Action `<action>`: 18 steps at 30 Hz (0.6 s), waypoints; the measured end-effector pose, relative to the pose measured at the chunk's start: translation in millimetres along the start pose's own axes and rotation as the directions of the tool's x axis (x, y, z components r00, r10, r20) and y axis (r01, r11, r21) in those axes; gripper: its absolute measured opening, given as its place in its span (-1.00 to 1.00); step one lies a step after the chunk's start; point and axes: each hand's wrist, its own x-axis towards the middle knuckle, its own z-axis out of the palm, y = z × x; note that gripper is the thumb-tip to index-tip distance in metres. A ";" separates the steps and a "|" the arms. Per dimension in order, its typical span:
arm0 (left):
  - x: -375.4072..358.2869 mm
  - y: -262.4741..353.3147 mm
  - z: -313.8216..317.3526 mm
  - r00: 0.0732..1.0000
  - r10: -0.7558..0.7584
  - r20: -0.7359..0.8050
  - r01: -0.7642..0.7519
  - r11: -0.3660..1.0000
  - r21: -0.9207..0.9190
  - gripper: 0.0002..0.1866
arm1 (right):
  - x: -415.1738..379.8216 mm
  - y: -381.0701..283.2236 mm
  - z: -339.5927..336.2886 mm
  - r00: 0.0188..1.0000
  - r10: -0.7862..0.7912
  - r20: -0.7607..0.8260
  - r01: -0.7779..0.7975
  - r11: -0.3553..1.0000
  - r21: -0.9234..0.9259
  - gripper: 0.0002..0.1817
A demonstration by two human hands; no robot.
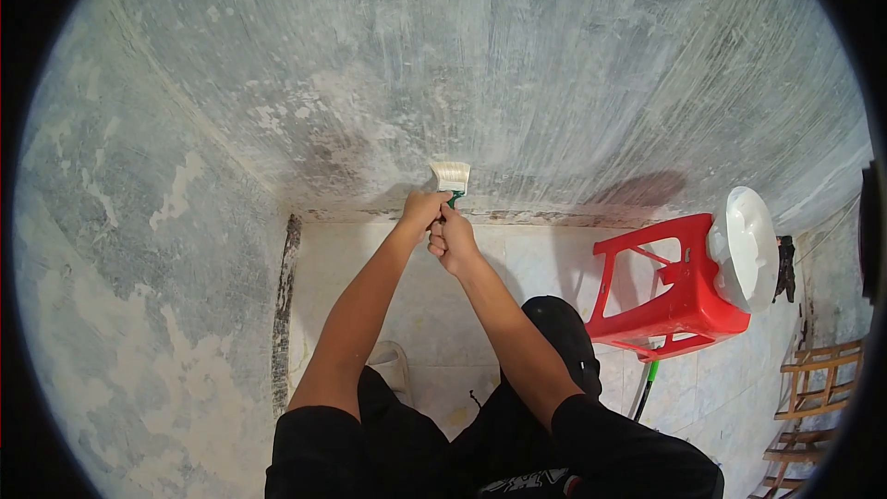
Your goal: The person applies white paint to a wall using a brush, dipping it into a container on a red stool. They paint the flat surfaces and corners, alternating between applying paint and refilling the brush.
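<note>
A flat paintbrush (451,177) with pale bristles and a green handle stands at the foot of the patchy grey wall (517,55). Its bristles point up and appear to touch the wall, low down near the floor. My left hand (422,211) is closed at the handle, just below the metal band. My right hand (454,240) is closed on the handle too, a little lower and to the right. Fingers of both hands hide most of the handle.
At right, a red plastic stool (679,300) bears a white tub (750,249) with white stuff in it. A green-tipped pole (652,371) lies behind the stool. Wooden slatted racks (820,383) stand far right. Another wall (120,249) rises at left. A light slipper (392,368) shows below.
</note>
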 end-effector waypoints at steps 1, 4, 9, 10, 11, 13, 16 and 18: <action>-13.5 19.8 0.0 0.999 -0.042 0.023 0.043 0.998 -0.035 -0.68 | -6.8 -9.0 6.7 0.999 -0.001 0.048 -0.001 1.000 0.031 -0.62; -36.3 71.2 1.2 1.000 0.016 0.025 -0.015 0.997 -0.072 -0.68 | -35.2 -44.6 30.9 0.990 -0.052 0.130 0.048 0.998 0.030 -0.66; -83.1 173.7 2.3 0.941 0.336 -0.031 -0.338 0.935 -0.112 -0.66 | -87.9 -111.9 82.7 0.929 -0.212 0.302 0.231 0.972 -0.029 -0.66; -91.5 191.3 0.6 0.925 0.380 -0.022 -0.378 0.912 -0.158 -0.67 | -98.4 -124.1 92.8 0.902 -0.254 0.350 0.290 0.956 -0.052 -0.65; -101.7 206.7 0.8 0.906 0.422 -0.013 -0.416 0.886 -0.203 -0.67 | -106.2 -133.7 100.3 0.869 -0.294 0.397 0.348 0.935 -0.070 -0.63; -127.1 237.0 8.4 0.865 0.501 -0.034 -0.493 0.834 -0.249 -0.67 | -115.0 -147.8 114.8 0.835 -0.342 0.432 0.414 0.907 -0.082 -0.61; -131.5 247.1 11.6 0.769 0.636 -0.069 -0.632 0.739 -0.231 -0.64 | -111.3 -153.3 119.5 0.760 -0.440 0.479 0.549 0.829 -0.109 -0.55; -126.3 240.3 11.6 0.716 0.694 -0.075 -0.694 0.698 -0.175 -0.63 | -100.9 -149.5 108.5 0.722 -0.488 0.491 0.615 0.777 -0.133 -0.52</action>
